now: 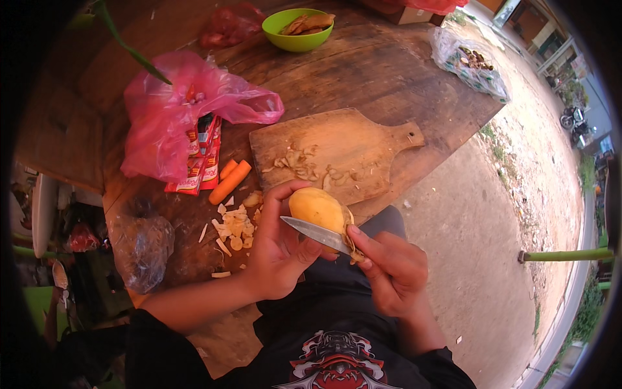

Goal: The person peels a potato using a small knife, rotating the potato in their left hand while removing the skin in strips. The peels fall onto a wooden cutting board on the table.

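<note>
My left hand (282,253) grips a mostly peeled yellow potato (316,209) from its left and underside. In my right hand (398,272) is a knife (318,234), its blade lying across the near side of the potato and pointing left. The knife's handle is hidden in my fist. A curl of peel (354,243) hangs at the potato's right end, by my right thumb. Just beyond my hands lies a wooden cutting board (359,131) with scattered peelings (301,163) on it. Left of the board are two pieces of peeled carrot (230,182) and a heap of pale chopped pieces (235,226).
A pink plastic bag (165,116) partly covers red seasoning sachets (199,170). A green bowl (296,44) holding brown food stands at the back. Clear plastic bags lie at the left edge (143,253) and far right corner (469,63) of the wooden table (388,73).
</note>
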### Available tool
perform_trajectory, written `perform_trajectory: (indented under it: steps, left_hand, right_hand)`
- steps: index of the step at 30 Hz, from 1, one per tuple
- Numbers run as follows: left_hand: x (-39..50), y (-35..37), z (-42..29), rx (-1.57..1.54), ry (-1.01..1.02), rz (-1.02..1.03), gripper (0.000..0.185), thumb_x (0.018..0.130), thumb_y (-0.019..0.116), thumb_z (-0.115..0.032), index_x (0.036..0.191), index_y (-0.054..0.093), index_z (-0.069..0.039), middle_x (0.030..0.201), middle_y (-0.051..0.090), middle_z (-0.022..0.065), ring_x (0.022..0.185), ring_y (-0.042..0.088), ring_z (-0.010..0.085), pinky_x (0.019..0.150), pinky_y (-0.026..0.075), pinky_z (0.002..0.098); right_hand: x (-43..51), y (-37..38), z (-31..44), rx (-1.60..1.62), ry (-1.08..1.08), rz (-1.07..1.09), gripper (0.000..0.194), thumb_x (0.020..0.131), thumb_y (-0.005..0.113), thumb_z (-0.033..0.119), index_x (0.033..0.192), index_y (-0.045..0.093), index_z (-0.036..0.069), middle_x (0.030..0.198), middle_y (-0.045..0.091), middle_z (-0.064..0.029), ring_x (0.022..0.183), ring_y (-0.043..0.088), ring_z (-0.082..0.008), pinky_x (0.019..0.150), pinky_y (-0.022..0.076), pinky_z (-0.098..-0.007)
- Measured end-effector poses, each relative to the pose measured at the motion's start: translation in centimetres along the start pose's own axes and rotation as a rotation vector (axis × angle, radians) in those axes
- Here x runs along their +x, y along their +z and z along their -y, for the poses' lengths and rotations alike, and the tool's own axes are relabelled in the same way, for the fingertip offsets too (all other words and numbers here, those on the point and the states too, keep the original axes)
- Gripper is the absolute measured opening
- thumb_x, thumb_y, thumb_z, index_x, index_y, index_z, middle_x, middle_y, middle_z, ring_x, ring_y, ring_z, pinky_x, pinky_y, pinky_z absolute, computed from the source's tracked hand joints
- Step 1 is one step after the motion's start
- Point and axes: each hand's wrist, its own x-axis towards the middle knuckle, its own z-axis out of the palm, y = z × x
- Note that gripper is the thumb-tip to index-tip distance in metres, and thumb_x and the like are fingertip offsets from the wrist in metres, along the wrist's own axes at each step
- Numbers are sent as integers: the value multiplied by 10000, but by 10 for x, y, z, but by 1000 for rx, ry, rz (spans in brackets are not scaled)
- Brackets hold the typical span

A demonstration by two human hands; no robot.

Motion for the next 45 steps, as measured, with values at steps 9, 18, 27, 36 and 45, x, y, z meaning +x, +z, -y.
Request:
perform_trajectory:
  steps: [9, 18, 27, 36, 45]
  left_hand:
    - [-6, -11, 3, -400, -211, 156, 736, 1087, 598, -355, 1649, 160, -171, 1488, 497, 123, 1293, 603, 277, 847, 644, 466]
    - [-6, -7, 2, -221, -192, 92, 782, 1058, 638, -394, 1661, 171, -222, 1529, 459, 169, 1246, 614, 280, 747, 609, 377]
    - [-8, -7, -1, -172, -178, 129, 753, 1083, 611, -335, 1657, 142, -203, 1481, 470, 146, 1220, 596, 242, 739, 589, 373]
    - [-9, 0, -3, -192, -188, 140, 722, 1090, 613, -312, 1629, 161, -149, 1384, 517, 104, 1139, 602, 202, 738, 579, 362]
    - [-9, 3, -5, -151, -191, 167, 769, 1077, 638, -332, 1628, 145, -124, 1372, 510, 107, 1148, 602, 204, 784, 565, 351]
  right_hand:
    - [0, 3, 4, -93, -9, 12, 521, 843, 763, -7, 1352, 742, 102, 736, 587, -59, 584, 605, -215, 529, 468, -348]
    - [0, 2, 3, -170, -22, 39, 475, 865, 683, -95, 1322, 741, 21, 758, 631, -102, 592, 604, -208, 546, 458, -303]
    - [-2, 4, -1, -258, -64, 4, 605, 780, 799, 3, 1366, 737, 142, 751, 557, -24, 607, 632, -191, 526, 486, -339]
    - [2, 5, 1, -230, -100, -5, 464, 848, 713, -76, 1301, 750, 17, 745, 619, -96, 560, 593, -207, 515, 452, -309]
    - [1, 7, 1, -198, -98, -30, 456, 859, 699, -75, 1304, 748, 15, 749, 620, -97, 563, 593, -204, 522, 452, -303]
